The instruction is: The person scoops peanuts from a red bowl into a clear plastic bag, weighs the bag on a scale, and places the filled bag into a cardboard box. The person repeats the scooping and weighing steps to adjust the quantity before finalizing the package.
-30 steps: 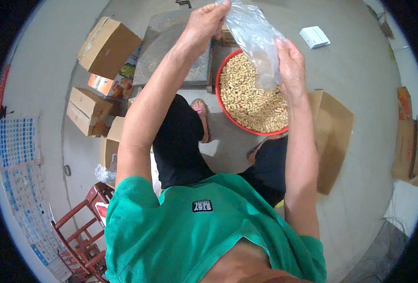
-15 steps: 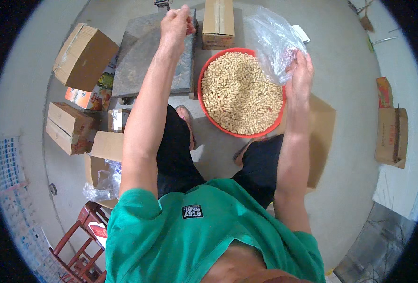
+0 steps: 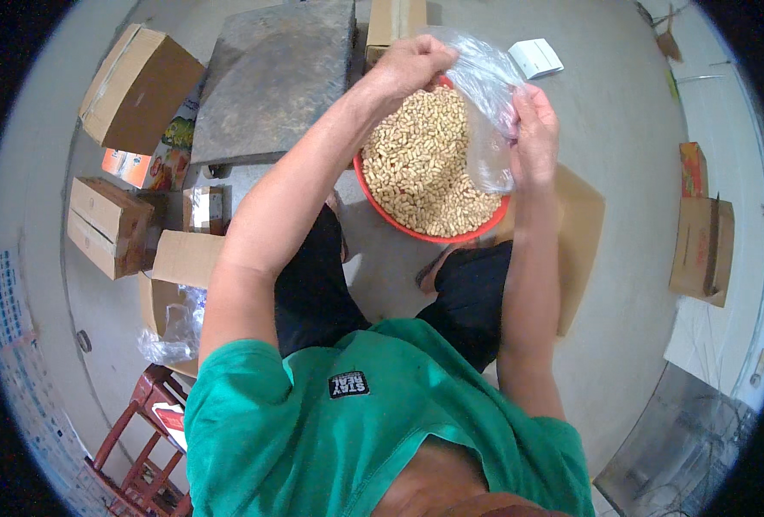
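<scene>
A clear plastic bag (image 3: pixel 484 79) hangs between my two hands over the far right side of a red basin (image 3: pixel 434 235). The basin is heaped with what look like unshelled peanuts (image 3: pixel 421 168). My left hand (image 3: pixel 415 64) pinches the bag's upper left edge above the basin's far rim. On the other side, my right hand (image 3: pixel 534 129) has its fingers closed on the bag's right edge. The lower part of the bag drapes over the peanuts. Whether anything is inside the bag I cannot tell, though it looks limp and see-through.
A dark metal platform (image 3: pixel 274 82) lies left of the basin. A long cardboard box (image 3: pixel 397 24) and a small white box (image 3: pixel 537 58) are beyond it. Cardboard boxes (image 3: pixel 141 86) and a red chair (image 3: pixel 141 431) stand at left. Flat cardboard (image 3: pixel 576 250) lies at right.
My left hand has come right and down from above the metal platform and has taken hold of the bag. My right hand still grips the bag, slightly further left.
</scene>
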Demonstrator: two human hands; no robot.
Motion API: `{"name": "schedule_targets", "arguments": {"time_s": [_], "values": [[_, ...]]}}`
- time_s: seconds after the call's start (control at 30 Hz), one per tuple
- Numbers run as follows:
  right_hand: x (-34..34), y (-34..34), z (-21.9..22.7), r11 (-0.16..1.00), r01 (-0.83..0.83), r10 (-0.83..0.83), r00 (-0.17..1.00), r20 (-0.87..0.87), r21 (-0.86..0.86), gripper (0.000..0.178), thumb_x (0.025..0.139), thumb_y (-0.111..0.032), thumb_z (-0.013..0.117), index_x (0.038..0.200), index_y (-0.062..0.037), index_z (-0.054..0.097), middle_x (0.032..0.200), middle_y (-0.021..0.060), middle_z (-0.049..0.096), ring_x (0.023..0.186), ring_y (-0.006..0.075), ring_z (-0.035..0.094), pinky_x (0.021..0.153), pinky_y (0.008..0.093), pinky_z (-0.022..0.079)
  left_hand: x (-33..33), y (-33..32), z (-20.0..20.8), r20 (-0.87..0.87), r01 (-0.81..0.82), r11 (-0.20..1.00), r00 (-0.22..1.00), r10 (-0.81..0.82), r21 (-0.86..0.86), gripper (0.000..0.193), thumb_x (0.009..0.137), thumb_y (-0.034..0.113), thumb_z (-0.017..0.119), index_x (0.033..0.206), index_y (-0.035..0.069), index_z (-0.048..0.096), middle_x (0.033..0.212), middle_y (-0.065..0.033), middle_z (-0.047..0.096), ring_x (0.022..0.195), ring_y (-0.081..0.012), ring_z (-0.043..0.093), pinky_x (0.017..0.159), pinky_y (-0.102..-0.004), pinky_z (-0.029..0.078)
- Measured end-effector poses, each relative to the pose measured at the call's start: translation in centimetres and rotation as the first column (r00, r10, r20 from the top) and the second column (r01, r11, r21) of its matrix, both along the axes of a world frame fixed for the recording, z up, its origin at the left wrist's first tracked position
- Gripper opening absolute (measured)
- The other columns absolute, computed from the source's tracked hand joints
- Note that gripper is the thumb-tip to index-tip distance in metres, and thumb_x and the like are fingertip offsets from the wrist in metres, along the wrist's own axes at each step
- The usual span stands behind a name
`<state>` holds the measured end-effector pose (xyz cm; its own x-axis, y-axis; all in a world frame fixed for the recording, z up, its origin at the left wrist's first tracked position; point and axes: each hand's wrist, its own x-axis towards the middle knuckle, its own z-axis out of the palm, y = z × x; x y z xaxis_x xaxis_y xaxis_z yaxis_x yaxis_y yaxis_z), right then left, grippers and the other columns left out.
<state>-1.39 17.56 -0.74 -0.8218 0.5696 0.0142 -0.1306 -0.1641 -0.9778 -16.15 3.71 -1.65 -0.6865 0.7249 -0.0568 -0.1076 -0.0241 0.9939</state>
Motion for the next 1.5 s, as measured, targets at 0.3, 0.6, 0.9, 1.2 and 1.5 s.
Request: {"name": "schedule_targets", "arguments": {"time_s": [0.3,0.6,0.9,1.2,1.5], "values": [[0.2,0.5,0.5,0.997,0.059,-0.061,0.997,-0.045,-0.046,0.014,0.094,-0.018,0.051,0.094,-0.0046,0.055,0.067,-0.004,0.049,0.057,0.0025,0.041,0.051,0.0195,0.034,-1.0,0.3,-1.0,-0.045,-0.055,0.998,0.998,0.054,-0.043,0.021,0.088,0.027,0.061,0.085,0.007,0.057,0.073,0.0009,0.055,0.065,-0.0061,0.051,0.06,-0.0229,0.044],[0.2,0.3,0.7,0.995,0.096,-0.098,0.992,0.075,0.029,0.017,0.096,-0.022,0.047,0.091,-0.007,0.054,0.065,-0.0028,0.049,0.056,0.0053,0.042,0.052,0.0206,0.034,3.1,0.9,1.8,-0.847,-0.005,0.998,0.529,-0.052,-0.065,0.076,0.067,0.023,0.077,0.129,0.003,0.038,0.122,-0.0194,0.049,0.116,-0.0311,0.049,0.098,-0.0384,0.041],[0.4,0.8,0.3,0.991,0.119,-0.123,0.991,0.057,0.062,0.025,0.094,-0.029,0.053,0.103,-0.0052,0.054,0.073,-0.0024,0.052,0.061,0.0043,0.044,0.054,0.0199,0.036,4.5,2.2,-0.7,-0.778,0.024,0.983,0.608,-0.158,-0.181,0.022,0.08,0.013,0.057,0.098,0.002,0.059,0.077,-0.0178,0.064,0.078,-0.0302,0.066,0.07,-0.0433,0.05],[1.2,1.3,-1.3,0.859,-0.235,0.053,0.925,0.377,0.455,0.028,0.089,-0.021,0.057,0.11,-0.0015,0.056,0.092,0.0041,0.061,0.082,0.0115,0.056,0.076,0.028,0.045,2.9,2.6,0.1,-0.235,-0.055,0.997,0.971,0.043,-0.048,0.023,0.087,0.014,0.049,0.095,-0.005,0.059,0.074,-0.0154,0.065,0.061,-0.0188,0.065,0.059,-0.0325,0.053],[2.0,3.0,-0.8,0.847,-0.084,-0.171,0.892,0.419,0.525,0.021,0.091,-0.017,0.05,0.103,-0.0023,0.06,0.088,0.0028,0.061,0.077,0.0102,0.055,0.071,0.029,0.047,-0.3,2.2,-0.3,-0.094,-0.205,0.978,0.974,0.207,0.023,0.032,0.084,0.018,0.059,0.109,-0.001,0.055,0.081,-0.0149,0.064,0.073,-0.024,0.065,0.065,-0.0368,0.053]]}}
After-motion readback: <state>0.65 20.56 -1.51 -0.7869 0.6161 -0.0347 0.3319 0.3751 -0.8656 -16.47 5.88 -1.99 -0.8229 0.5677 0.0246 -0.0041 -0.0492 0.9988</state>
